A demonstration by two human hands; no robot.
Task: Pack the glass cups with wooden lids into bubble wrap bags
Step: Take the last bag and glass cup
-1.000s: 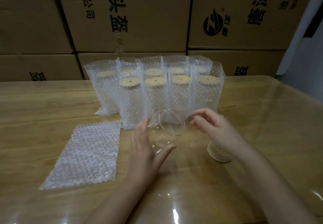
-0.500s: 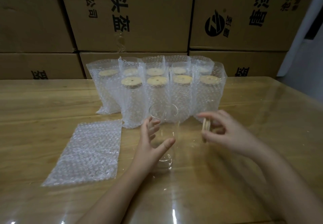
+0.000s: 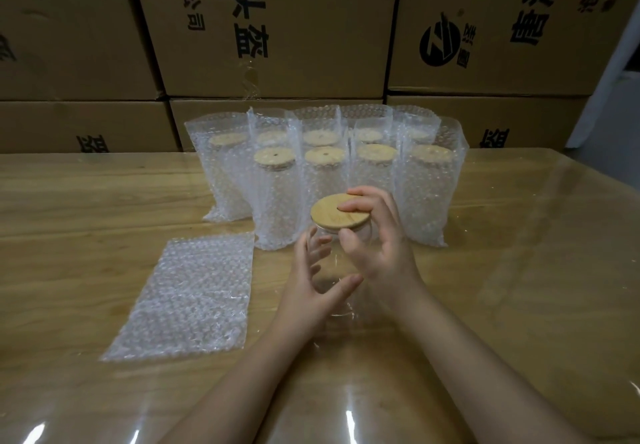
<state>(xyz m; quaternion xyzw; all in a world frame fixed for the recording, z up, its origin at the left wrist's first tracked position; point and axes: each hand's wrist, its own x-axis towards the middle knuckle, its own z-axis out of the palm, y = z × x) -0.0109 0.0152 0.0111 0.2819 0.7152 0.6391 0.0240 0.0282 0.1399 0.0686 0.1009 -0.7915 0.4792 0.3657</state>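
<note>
Since the earlier frame, the right hand [image 3: 379, 249] has carried the wooden lid [image 3: 332, 213] from beside the glass cup [image 3: 336, 260] to the cup's mouth, where the lid now sits flat or nearly so. Whether it is fully seated cannot be told. The right hand pinches the lid, with a fingertip on its top face and the thumb against its near edge.

The left hand [image 3: 310, 284] grips the cup from the left. Its fingers curl round the far side, showing through the glass, and its thumb lies across the near side. The cup stands upright on the wooden table [image 3: 86, 208], near the middle and just in front of the packed cups [image 3: 426, 194].

Those packed cups stand in two rows at the far side, each in an upright bubble wrap bag with the top open and a wooden lid showing inside. An empty bubble wrap bag [image 3: 187, 294] lies flat on the table to the left of the hands, apart from the cup. A glossy clear sheet covers the tabletop. Stacked cardboard boxes [image 3: 277, 28] with black printing fill the background.
</note>
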